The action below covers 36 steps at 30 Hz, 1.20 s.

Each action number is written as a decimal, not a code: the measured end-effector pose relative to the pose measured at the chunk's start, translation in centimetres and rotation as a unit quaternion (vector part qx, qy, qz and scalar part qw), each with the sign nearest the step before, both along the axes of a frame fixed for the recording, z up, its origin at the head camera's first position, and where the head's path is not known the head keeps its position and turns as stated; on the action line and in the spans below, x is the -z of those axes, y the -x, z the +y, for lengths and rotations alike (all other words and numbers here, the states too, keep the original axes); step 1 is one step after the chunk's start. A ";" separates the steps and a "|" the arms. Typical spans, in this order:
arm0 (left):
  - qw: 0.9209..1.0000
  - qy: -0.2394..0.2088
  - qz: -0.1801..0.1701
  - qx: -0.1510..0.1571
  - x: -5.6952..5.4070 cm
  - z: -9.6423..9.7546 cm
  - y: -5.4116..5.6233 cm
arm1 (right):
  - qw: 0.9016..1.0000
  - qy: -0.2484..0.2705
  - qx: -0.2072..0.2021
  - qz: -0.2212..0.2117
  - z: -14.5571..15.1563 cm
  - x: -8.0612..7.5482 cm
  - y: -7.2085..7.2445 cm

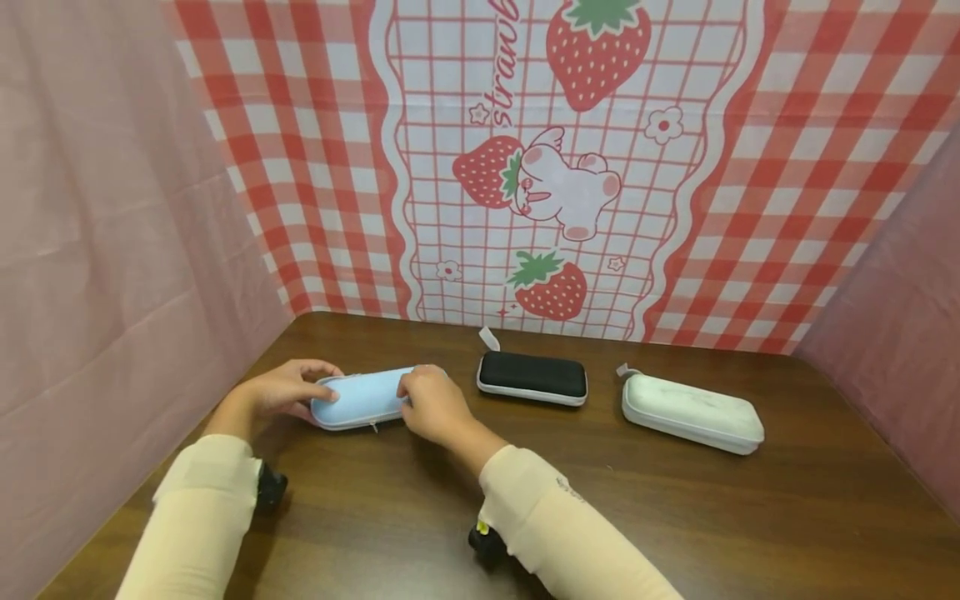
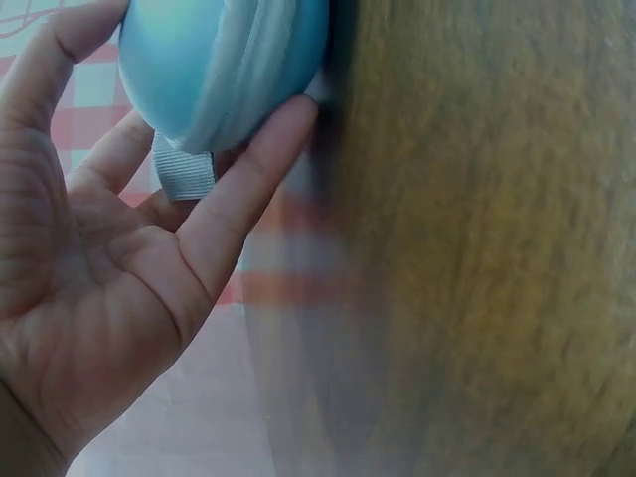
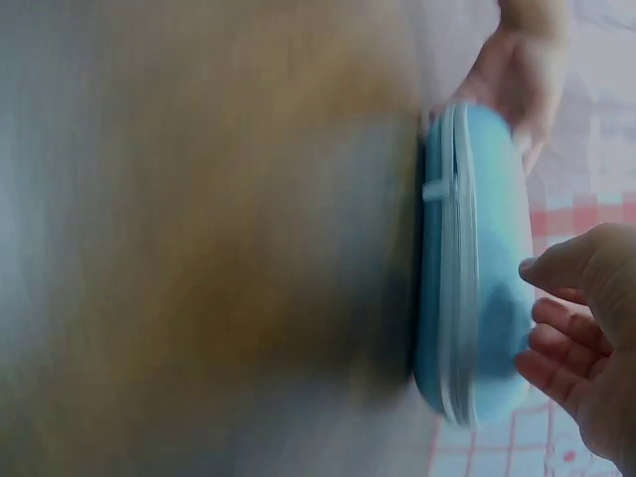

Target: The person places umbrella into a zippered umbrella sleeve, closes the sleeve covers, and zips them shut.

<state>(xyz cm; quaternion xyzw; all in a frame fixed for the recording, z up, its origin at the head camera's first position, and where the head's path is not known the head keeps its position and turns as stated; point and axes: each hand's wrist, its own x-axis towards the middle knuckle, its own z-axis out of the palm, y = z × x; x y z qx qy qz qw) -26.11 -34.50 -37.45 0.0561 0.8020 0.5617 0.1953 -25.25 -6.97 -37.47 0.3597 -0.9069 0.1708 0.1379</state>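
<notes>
A light blue zippered case lies on the table at the left, its zip closed along the side facing me. My left hand grips its left end; in the left wrist view the hand has thumb and fingers on either side of the rounded end, by a grey fabric loop. Over the right end is my right hand. In the right wrist view, the loosely bent fingers of that hand are beside the case's top; whether they touch it I cannot tell. A small zip pull hangs at the seam.
A black case with a pale zip lies right of the blue one, and a pale green case farther right. All are on the brown wooden table. A red-and-white checked cloth hangs behind, with pink cloth at the sides.
</notes>
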 end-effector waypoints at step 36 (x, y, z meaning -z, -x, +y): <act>0.888 0.306 0.337 -0.068 -0.3 6.0 -2.8 | 0.989 -0.089 0.048 -0.109 1.2 -1.0 4.1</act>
